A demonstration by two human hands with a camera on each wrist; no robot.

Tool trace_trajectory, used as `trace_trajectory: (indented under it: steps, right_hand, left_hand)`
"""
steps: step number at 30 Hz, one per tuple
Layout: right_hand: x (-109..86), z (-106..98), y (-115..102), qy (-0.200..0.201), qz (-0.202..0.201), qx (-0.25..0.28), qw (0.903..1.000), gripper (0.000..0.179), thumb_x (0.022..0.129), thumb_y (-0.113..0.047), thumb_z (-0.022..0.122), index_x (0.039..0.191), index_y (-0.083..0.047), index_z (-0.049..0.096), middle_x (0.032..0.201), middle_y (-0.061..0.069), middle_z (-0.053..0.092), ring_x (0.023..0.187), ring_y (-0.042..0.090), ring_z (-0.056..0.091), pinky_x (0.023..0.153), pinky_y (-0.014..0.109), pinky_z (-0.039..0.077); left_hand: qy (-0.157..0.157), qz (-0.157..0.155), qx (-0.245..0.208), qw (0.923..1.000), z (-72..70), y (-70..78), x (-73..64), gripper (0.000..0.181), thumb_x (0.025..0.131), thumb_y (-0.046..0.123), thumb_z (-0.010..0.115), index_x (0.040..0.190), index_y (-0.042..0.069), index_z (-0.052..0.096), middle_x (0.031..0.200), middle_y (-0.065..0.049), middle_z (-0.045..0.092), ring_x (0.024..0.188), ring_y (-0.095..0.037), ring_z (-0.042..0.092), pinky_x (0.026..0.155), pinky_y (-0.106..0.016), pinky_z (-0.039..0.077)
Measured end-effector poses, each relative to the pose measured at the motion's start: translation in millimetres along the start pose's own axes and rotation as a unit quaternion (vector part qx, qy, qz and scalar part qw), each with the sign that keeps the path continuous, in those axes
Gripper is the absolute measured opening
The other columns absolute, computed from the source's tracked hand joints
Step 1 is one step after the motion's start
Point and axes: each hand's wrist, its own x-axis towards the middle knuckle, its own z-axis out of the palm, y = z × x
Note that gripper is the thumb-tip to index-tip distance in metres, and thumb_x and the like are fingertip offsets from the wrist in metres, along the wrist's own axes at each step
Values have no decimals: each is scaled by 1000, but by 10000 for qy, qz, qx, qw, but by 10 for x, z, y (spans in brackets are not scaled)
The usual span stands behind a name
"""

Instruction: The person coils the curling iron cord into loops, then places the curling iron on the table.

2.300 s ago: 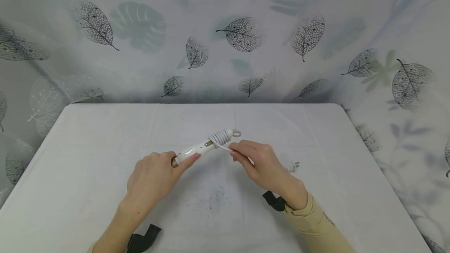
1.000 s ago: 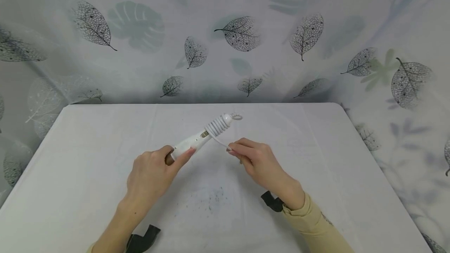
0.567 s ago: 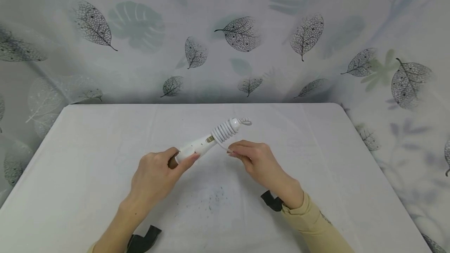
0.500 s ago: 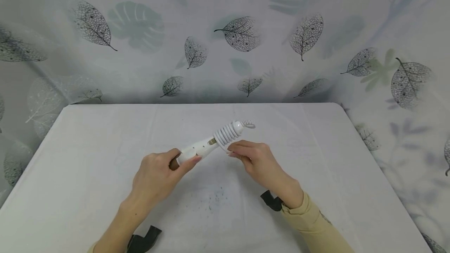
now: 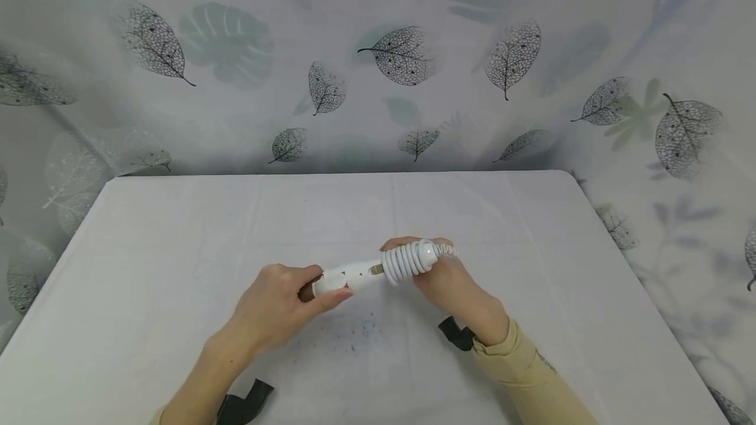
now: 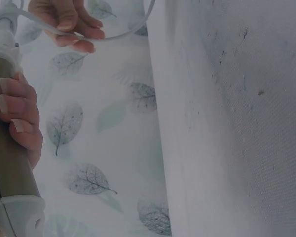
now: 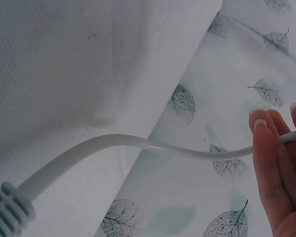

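Note:
My left hand (image 5: 274, 307) grips a white hair styling iron (image 5: 342, 279) by its brownish barrel (image 6: 9, 133), the thumb lying along the white body. Several turns of white cord (image 5: 407, 261) wind round the far end of the handle, which points right and ends in a small cord loop (image 5: 446, 251). Behind that wound end, my right hand (image 5: 451, 287) is partly hidden in the head view. Its thumb and fingers pinch the free cord, as the right wrist view shows. From there the cord (image 7: 187, 152) runs to a ribbed sleeve (image 7: 10, 210) at the lower left.
A white cloth covers the table (image 5: 177, 228), with small dark specks (image 5: 363, 330) below the hands. Black pieces (image 5: 245, 402) show near both wrists. A leaf-patterned curtain (image 5: 354, 130) hangs behind and at the sides.
The iron has come down and tilted closer to level, its wound end swinging right to overlap my right hand. The free cord stretch between them is now hidden in the head view.

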Motion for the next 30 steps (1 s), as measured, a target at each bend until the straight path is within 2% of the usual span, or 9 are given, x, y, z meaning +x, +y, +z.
trace_trajectory:
  steps: [1,4,5,12,16,22,26,30]
  right_hand:
    - [14,-8,9,142,-114,152,9997,26,81,7,76,102,-8,72,100,2,76,85,12,73,72,27,57]
    - [37,-31,22,434,-63,757,9962,20,83,3,75,99,-8,75,97,2,76,83,13,73,69,28,58]
    - [38,-38,25,479,-98,791,9957,18,84,2,74,99,-8,75,98,3,76,85,15,74,68,28,58]
    - [32,-32,31,319,-238,985,9943,15,87,4,69,97,-6,74,97,3,74,82,12,70,67,26,56]
    - [30,-25,20,430,-284,1035,9933,18,86,6,67,96,-8,73,95,2,73,78,10,68,65,24,55]
    - [47,-30,20,597,-579,1147,9899,22,84,11,68,96,-7,70,91,2,72,74,9,65,63,22,53]
    - [60,-56,46,730,-681,1179,9880,25,79,14,71,96,-4,72,91,3,73,74,11,67,62,22,53]
    - [91,-60,99,870,-741,900,9894,24,77,13,76,92,-4,72,89,4,72,70,11,67,59,23,52]
  left_hand:
    - [-64,45,-19,10000,3,-2,2,50,89,50,71,62,21,40,54,20,25,48,8,21,44,-15,20]
    - [-212,217,-46,9995,8,-10,6,52,90,54,68,61,21,41,54,20,25,48,9,21,44,-14,20]
    - [-254,283,-49,9993,9,-14,5,52,90,55,67,61,21,41,54,21,25,48,9,22,44,-13,21]
    - [-436,419,-6,9982,-4,-19,-9,48,89,56,68,63,23,45,54,21,26,47,10,24,43,-12,24]
    - [-445,547,-36,9975,16,-16,-2,51,90,58,66,62,22,42,55,21,23,48,10,20,44,-11,21]
    - [-502,760,-86,9958,55,-6,6,57,90,61,64,59,21,37,56,21,17,49,11,15,45,-10,16]
    - [-508,737,-20,9960,47,-10,1,56,88,59,68,59,22,37,55,21,17,48,12,15,44,-10,17]
    - [-632,782,-89,9949,32,-4,-11,53,84,55,74,60,22,40,55,21,20,48,12,18,45,-9,17]
